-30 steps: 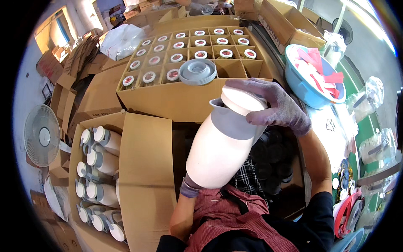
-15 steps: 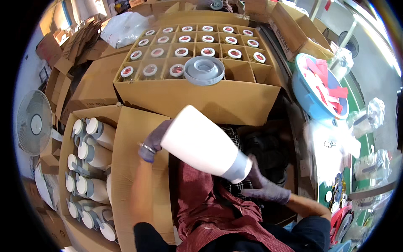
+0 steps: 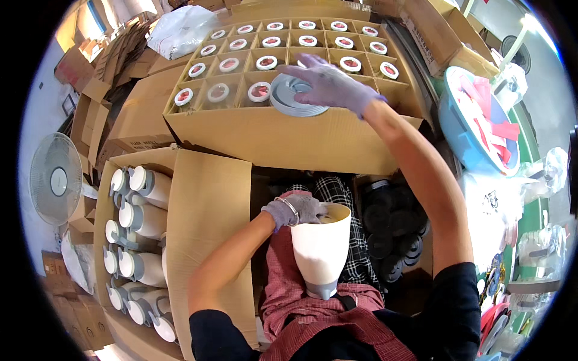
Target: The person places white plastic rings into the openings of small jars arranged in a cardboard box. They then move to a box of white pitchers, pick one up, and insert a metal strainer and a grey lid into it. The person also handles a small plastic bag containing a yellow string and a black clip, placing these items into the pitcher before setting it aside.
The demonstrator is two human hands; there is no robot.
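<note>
On my lap a white, vase-shaped plastic body [image 3: 321, 246] stands with its wide mouth upward and its grey collar [image 3: 321, 289] at the bottom. My gloved left hand [image 3: 301, 209] grips its left rim, with the fingertips reaching inside and partly hidden. Far forward, my gloved right hand [image 3: 333, 84] has its fingers apart over a stack of round grey plastic rings [image 3: 283, 97], covering part of it. That stack rests on the near edge of a divided carton [image 3: 271, 135]; whether the hand touches the rings I cannot tell.
Capped clear containers [image 3: 266, 63] fill most of the carton's compartments. At left, an open box [image 3: 105, 240] holds white jugs [image 3: 144, 216] with grey handles, near a fan [image 3: 57, 179]. Black round parts [image 3: 388, 222] lie right of my legs. A blue basin [image 3: 454, 123] holds red-and-white pieces.
The white body has gone from tilted to upright on my lap, lowered in my left hand. My right hand has left its grey end and reached forward to the ring stack.
</note>
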